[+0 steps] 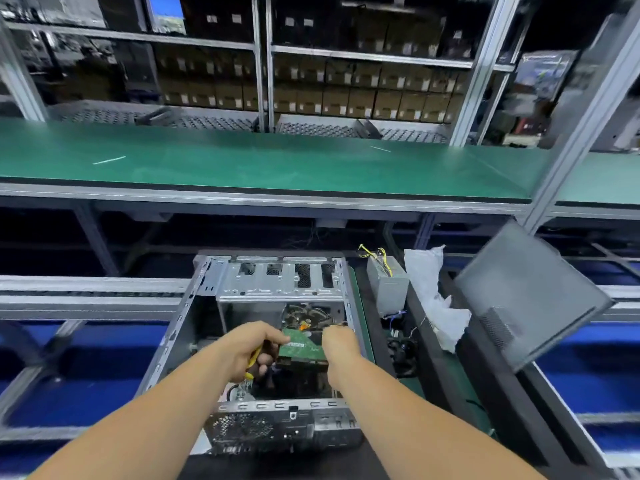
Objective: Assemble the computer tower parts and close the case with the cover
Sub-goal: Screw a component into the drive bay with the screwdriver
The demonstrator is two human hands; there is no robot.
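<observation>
Inside the case, left hand and right hand both gripping the hard drive.

Power supply lies right of the open case, cover farther right.
</observation>
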